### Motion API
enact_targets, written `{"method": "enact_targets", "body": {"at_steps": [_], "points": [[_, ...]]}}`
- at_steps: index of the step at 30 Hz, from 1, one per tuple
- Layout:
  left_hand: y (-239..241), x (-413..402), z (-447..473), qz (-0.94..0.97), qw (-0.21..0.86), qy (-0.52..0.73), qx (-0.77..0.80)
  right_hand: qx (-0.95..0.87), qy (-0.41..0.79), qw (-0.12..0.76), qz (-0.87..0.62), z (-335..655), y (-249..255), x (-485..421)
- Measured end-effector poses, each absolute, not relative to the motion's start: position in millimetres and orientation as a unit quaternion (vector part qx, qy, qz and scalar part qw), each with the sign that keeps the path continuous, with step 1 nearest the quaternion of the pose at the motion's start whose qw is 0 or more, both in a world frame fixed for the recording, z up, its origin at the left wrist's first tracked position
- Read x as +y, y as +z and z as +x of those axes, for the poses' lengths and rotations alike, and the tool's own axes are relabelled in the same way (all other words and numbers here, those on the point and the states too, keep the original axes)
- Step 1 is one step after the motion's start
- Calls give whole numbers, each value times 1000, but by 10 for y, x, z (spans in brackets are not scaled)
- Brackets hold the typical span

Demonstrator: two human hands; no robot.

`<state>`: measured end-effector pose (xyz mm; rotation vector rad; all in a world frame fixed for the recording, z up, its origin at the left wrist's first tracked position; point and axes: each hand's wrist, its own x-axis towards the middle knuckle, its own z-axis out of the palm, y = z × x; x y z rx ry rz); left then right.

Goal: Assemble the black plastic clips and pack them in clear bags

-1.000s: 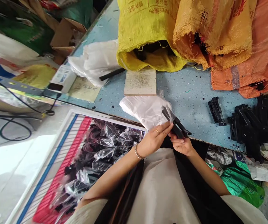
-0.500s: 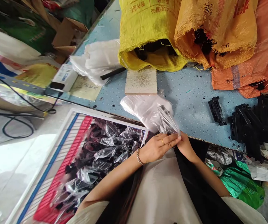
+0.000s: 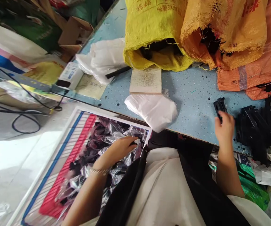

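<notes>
My left hand (image 3: 123, 147) is over the basket, its fingers stretched out and nothing plainly held. Just beneath it lie several black parts in clear plastic bags (image 3: 116, 175). At the right of the table, my right hand (image 3: 225, 125) has thumb and fingers around the near end of a black plastic part (image 3: 219, 105), which still rests on the tabletop. A heap of similar black parts (image 3: 251, 125) lies just right of that hand. Between my hands, a stack of clear plastic bags (image 3: 153, 111) sits at the table's front edge.
A small wooden board (image 3: 145, 82) touches the bag stack. Behind stand a yellow woven sack (image 3: 156, 31), an orange one (image 3: 225, 18) and a red-orange one (image 3: 255, 72). The red-and-white basket (image 3: 67, 169) is left of my lap. A white box (image 3: 70, 75) and cable are at the left edge.
My hands, earlier together on a clear bag with a part inside, have parted. The left moved down-left over the basket without that bag visibly in it; the right reached the lone black part.
</notes>
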<state>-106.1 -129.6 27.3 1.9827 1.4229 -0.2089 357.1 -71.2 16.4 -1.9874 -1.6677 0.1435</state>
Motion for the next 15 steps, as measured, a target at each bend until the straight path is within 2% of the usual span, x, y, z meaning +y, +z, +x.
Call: {"method": "enact_targets", "body": {"at_steps": [2, 3, 7, 9, 12, 15], "points": [[-8, -1242, -1018, 727, 321, -130, 594, -586, -15, 203, -784, 3855, 37, -571], [-92, -1213, -946, 725, 320, -111, 599, -579, -26, 172, -797, 3924, -8, -526], [-82, -1020, -448, 767, 312, 144, 542, -625, -22, 111, -772, 3854, -32, -465], [-22, -856, -174, 788, 237, 221, 524, -672, -14, 118, -731, 3772, 17, -461], [-36, -583, 96, 820, 126, 193, 524, -699, -20, 157, -697, 3727, 89, -482], [-104, -372, 130, 825, 150, 160, 521, -668, 1, 186, -721, 3679, 111, -552]]}}
